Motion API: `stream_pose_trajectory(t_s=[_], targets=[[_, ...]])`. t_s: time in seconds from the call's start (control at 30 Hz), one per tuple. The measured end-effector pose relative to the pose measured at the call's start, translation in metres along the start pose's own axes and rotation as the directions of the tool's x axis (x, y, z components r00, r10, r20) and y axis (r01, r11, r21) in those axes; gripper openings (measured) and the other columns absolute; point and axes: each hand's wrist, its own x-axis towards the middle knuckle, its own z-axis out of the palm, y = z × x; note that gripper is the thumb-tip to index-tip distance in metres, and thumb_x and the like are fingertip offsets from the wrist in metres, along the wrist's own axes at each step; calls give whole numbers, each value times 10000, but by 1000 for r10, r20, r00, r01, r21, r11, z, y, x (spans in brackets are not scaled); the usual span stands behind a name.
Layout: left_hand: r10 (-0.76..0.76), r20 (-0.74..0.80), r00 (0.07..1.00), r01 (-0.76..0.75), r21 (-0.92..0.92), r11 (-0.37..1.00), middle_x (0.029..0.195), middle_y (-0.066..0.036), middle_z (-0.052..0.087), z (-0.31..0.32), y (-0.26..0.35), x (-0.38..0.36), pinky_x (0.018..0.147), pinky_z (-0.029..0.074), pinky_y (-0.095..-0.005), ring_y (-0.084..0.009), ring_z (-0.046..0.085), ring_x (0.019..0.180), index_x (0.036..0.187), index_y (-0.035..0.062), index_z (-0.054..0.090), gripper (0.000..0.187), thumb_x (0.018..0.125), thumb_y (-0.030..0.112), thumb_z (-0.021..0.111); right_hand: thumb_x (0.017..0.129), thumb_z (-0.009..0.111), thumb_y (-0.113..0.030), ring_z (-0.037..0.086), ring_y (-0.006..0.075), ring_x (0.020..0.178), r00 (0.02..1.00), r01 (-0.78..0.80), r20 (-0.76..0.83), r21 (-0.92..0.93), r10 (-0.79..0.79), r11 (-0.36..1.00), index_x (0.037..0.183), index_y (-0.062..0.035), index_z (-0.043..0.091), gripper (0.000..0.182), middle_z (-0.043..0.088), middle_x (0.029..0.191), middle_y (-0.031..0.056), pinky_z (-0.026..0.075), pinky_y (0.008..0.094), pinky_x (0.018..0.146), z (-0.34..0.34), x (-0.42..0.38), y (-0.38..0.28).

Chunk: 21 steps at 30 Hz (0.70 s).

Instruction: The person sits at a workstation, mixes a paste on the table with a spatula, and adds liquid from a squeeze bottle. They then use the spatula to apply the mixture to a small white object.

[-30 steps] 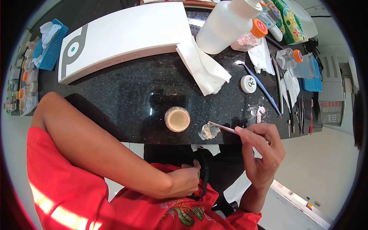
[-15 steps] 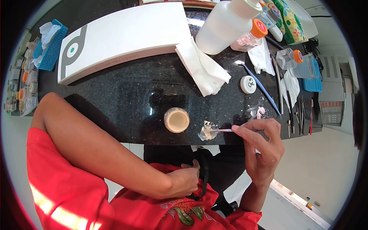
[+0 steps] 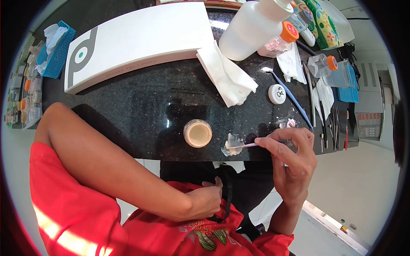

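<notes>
My right hand (image 3: 294, 160) pinches a thin pale stick (image 3: 247, 145) between thumb and fingers. The stick's tip rests in a small smear of cream-coloured paste (image 3: 231, 149) near the counter's front edge. Left of the smear stands a small open jar (image 3: 198, 133) with cream-coloured contents. My left hand (image 3: 206, 201) lies curled in my lap beside a black strap (image 3: 229, 192). Its fingers are mostly hidden, so whether it holds anything does not show.
A large white box (image 3: 141, 38) lies at the back left. Behind the jar are a folded white tissue (image 3: 228, 79) and a white bottle (image 3: 252, 32). On the right are a round white lid (image 3: 276, 94), a blue-handled tool (image 3: 292, 100) and several thin tools.
The stick's tip has dipped lower into the paste, and the raised bit of paste is now flattened. My right hand shifted slightly left. My left hand has stayed still.
</notes>
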Motion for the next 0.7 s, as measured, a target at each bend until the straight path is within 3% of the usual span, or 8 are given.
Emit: stream_pose_trajectory(t_s=[0.1,0.17,0.5,0.6,0.7], targets=[[10,-8,1000,-10,-17,1000,929,-166,705,2,1,1,1028,479,-549,-302,669,851,948,-7,742,301,908,205,531,686,696,89,600,221,826,1000,-30,2,-7,30,1000,964,-102,798,353,660,852,40,418,357,809,-1,1,-2],[-6,-5,1000,6,-21,1000,933,-168,705,0,0,0,1030,478,-548,-301,669,850,951,-8,742,301,905,208,536,706,719,36,604,200,818,999,-19,-38,-1,19,1000,979,-146,789,335,670,881,1,387,370,816,2,3,0],[34,29,999,-34,-5,999,921,-170,699,0,-1,2,1020,483,-551,-296,659,829,949,-9,744,298,903,201,537,700,717,36,610,202,813,999,38,17,-11,-38,999,981,-147,790,344,670,884,4,391,361,814,-2,4,3],[-8,-8,1000,8,6,1000,865,-140,680,2,2,2,1025,466,-559,-307,624,766,943,38,750,262,929,211,554,697,715,41,610,204,808,1000,-8,-17,4,8,1000,998,-149,793,364,669,884,7,399,358,798,-5,-5,1],[-11,-6,1000,11,17,1000,905,-157,695,0,0,-1,1013,488,-542,-287,658,824,941,-11,737,292,898,196,536,694,715,46,608,206,805,995,-80,-62,8,80,997,1028,-151,794,396,671,883,11,406,355,787,-5,-12,-2]])
